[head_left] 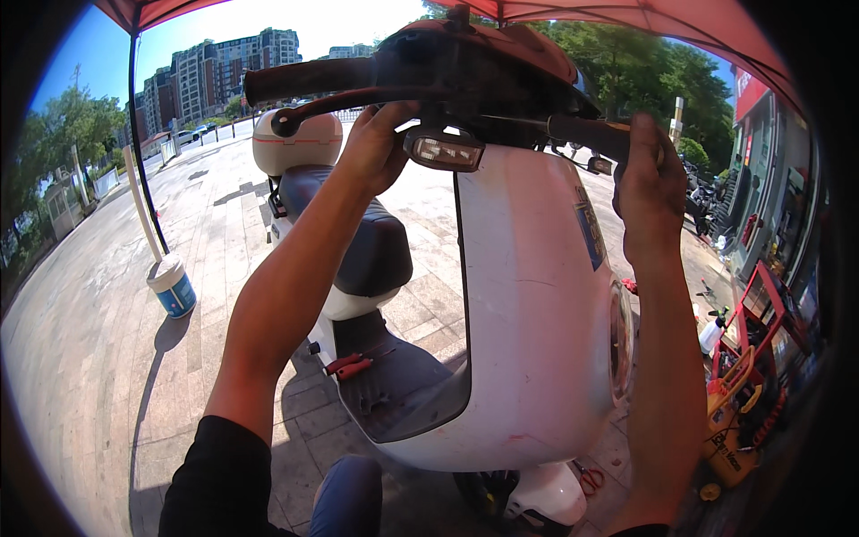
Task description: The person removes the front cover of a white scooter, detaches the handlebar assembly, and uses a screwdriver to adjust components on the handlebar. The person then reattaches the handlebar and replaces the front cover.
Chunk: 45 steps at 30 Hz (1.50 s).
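Observation:
A white electric scooter (528, 358) stands in front of me, its dark handlebar (313, 80) and brake lever (358, 100) across the top of the view. My left hand (380, 148) is raised beneath the handlebar, beside a small indicator lamp (445, 150). Its fingers curl up against the handlebar's underside, partly hidden. On the other side, my right hand (651, 183) wraps round the handle of a screwdriver (586, 132). The thin shaft points left, under the dark handlebar cover (483, 63); its tip is lost in shadow.
Red-handled tools (349, 364) lie on the scooter's footboard (403, 385). Red-handled scissors (589, 479) are on the paving by the front wheel. A yellow wheeled machine (734, 438) and red metal frame (769, 304) stand at right; a weighted bucket (172, 286) holds a canopy pole at left.

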Each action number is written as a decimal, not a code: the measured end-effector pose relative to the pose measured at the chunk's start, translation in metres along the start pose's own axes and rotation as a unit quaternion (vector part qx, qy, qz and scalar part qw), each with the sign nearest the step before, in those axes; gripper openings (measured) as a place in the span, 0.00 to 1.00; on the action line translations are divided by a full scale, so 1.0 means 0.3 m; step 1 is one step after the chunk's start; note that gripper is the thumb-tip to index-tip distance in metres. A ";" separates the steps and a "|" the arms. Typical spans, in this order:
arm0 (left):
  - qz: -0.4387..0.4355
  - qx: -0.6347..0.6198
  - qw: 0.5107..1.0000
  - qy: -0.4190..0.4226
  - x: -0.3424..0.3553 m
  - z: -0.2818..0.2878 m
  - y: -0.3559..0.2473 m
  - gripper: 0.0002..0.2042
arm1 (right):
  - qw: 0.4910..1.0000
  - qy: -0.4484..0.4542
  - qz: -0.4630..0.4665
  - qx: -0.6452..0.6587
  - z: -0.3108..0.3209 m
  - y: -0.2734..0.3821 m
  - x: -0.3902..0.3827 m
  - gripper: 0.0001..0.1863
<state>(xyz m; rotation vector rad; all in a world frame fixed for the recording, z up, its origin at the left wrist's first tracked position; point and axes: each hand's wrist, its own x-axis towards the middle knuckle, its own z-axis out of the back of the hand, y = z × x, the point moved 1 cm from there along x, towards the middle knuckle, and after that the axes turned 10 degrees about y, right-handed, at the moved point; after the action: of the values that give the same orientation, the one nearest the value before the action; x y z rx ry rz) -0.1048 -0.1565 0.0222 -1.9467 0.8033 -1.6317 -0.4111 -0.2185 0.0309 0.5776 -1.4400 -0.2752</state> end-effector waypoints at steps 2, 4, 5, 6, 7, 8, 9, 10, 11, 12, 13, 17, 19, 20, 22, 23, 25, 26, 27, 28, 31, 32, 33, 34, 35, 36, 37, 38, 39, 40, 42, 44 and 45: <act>-0.006 -0.017 1.000 0.001 0.001 0.003 0.003 0.16 | 0.991 -0.009 0.107 -0.077 0.002 0.003 0.000 0.11; -0.019 -0.016 1.000 0.001 0.005 0.004 0.006 0.16 | 0.944 0.040 0.292 -0.145 0.006 0.009 -0.025 0.12; -0.025 -0.018 1.000 0.002 0.007 0.004 0.007 0.16 | 0.921 0.040 0.368 -0.119 0.006 0.010 -0.020 0.12; -0.026 -0.026 0.999 0.005 0.009 0.003 0.010 0.16 | 0.967 0.029 0.238 -0.084 0.010 0.000 -0.015 0.12; -0.026 -0.033 0.999 0.009 0.010 0.002 0.008 0.16 | 0.988 0.023 0.146 -0.044 0.016 -0.006 -0.014 0.11; -0.026 -0.040 0.999 0.011 0.008 0.000 0.009 0.16 | 0.998 0.020 0.052 -0.002 0.018 -0.012 -0.011 0.11; -0.028 -0.036 0.999 0.014 0.010 -0.004 0.008 0.16 | 0.996 0.024 0.080 -0.030 0.019 -0.009 -0.016 0.11; -0.020 -0.041 0.999 0.005 0.009 -0.005 0.006 0.16 | 0.992 0.029 0.107 -0.059 0.019 -0.006 -0.013 0.11; -0.013 -0.046 0.999 -0.006 0.006 -0.009 0.009 0.16 | 0.986 0.035 0.135 -0.088 0.017 -0.003 -0.019 0.11; -0.005 -0.051 0.999 -0.018 -0.001 -0.010 0.008 0.16 | 0.978 0.038 0.173 -0.115 0.015 0.001 -0.020 0.11; -0.102 0.263 0.958 0.041 -0.006 -0.023 0.008 0.16 | 0.942 0.050 0.290 -0.162 0.012 0.009 -0.027 0.13; -0.029 -0.020 0.999 0.039 -0.027 -0.030 0.033 0.15 | 0.977 0.036 0.199 -0.067 0.019 0.003 -0.024 0.11; -0.114 0.441 0.889 0.051 -0.042 -0.037 0.040 0.16 | 0.991 0.068 0.093 -0.073 0.028 -0.003 -0.018 0.10; -0.146 0.639 0.754 0.055 -0.049 -0.042 0.049 0.16 | 0.987 0.075 0.111 -0.089 0.031 -0.003 -0.015 0.11; -0.125 0.418 0.892 0.115 -0.028 -0.042 0.066 0.16 | 0.975 0.092 0.158 -0.130 0.038 -0.002 -0.018 0.13; -0.110 0.294 0.939 0.141 -0.019 -0.046 0.077 0.16 | 0.956 0.165 0.231 -0.072 0.040 0.003 -0.020 0.15; -0.094 0.166 0.971 0.142 0.001 -0.054 0.093 0.16 | 0.924 0.096 0.340 -0.145 0.044 0.003 -0.014 0.17; -0.085 0.102 0.981 0.142 0.010 -0.061 0.098 0.16 | 0.897 0.054 0.400 -0.179 0.042 0.002 -0.011 0.18; -0.090 0.025 0.987 0.131 0.010 -0.070 0.108 0.17 | 0.926 0.064 0.337 -0.158 0.047 -0.004 -0.002 0.17; -0.084 0.043 0.988 0.119 0.007 -0.076 0.110 0.17 | 0.981 0.095 0.155 -0.065 0.046 -0.019 0.000 0.17; -0.058 0.088 0.991 0.085 -0.006 -0.096 0.112 0.18 | 0.986 0.073 0.068 -0.132 0.054 -0.036 0.015 0.16; -0.046 0.096 0.992 0.074 -0.008 -0.100 0.110 0.18 | 0.968 0.085 0.189 -0.140 0.048 -0.030 0.016 0.17; -0.034 0.104 0.992 0.062 -0.011 -0.104 0.108 0.19 | 0.932 0.071 0.326 -0.144 0.045 -0.025 0.010 0.17; -0.032 0.054 0.996 0.059 -0.012 -0.107 0.104 0.19 | 0.918 0.057 0.369 -0.131 0.044 -0.021 0.012 0.16; -0.029 0.002 0.998 0.057 -0.011 -0.110 0.101 0.19 | 0.920 0.036 0.371 -0.120 0.044 -0.019 0.012 0.15; -0.027 -0.050 0.997 0.056 -0.011 -0.112 0.100 0.20 | 0.937 0.022 0.335 -0.096 0.045 -0.019 0.016 0.14; -0.030 -0.050 0.997 0.048 -0.011 -0.113 0.097 0.20 | 0.982 0.043 0.180 -0.041 0.050 -0.022 0.025 0.12; -0.033 -0.051 0.997 0.040 -0.012 -0.114 0.096 0.21 | 0.997 0.064 0.040 0.011 0.047 -0.030 0.020 0.11; -0.036 -0.051 0.997 0.033 -0.011 -0.115 0.095 0.21 | 0.998 0.063 -0.013 -0.025 0.056 -0.025 0.036 0.10; -0.037 -0.043 0.998 0.041 -0.011 -0.116 0.094 0.21 | 0.995 0.074 0.046 -0.050 0.051 -0.020 0.023 0.10; -0.042 -0.027 0.997 0.059 -0.011 -0.118 0.094 0.21 | 0.968 0.069 0.206 -0.126 0.045 -0.008 0.006 0.11; -0.043 -0.065 0.995 0.065 -0.013 -0.118 0.097 0.20 | 0.928 0.056 0.354 -0.100 0.040 -0.003 -0.002 0.11; -0.041 -0.084 0.993 0.068 -0.012 -0.118 0.098 0.20 | 0.932 0.043 0.349 -0.083 0.040 -0.006 -0.004 0.12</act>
<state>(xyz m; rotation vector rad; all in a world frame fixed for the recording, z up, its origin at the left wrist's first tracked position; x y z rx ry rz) -0.1439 -0.1746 0.0058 -2.0230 0.9526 -1.8148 -0.4226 -0.2220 0.0293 -0.0818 -1.4286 0.1930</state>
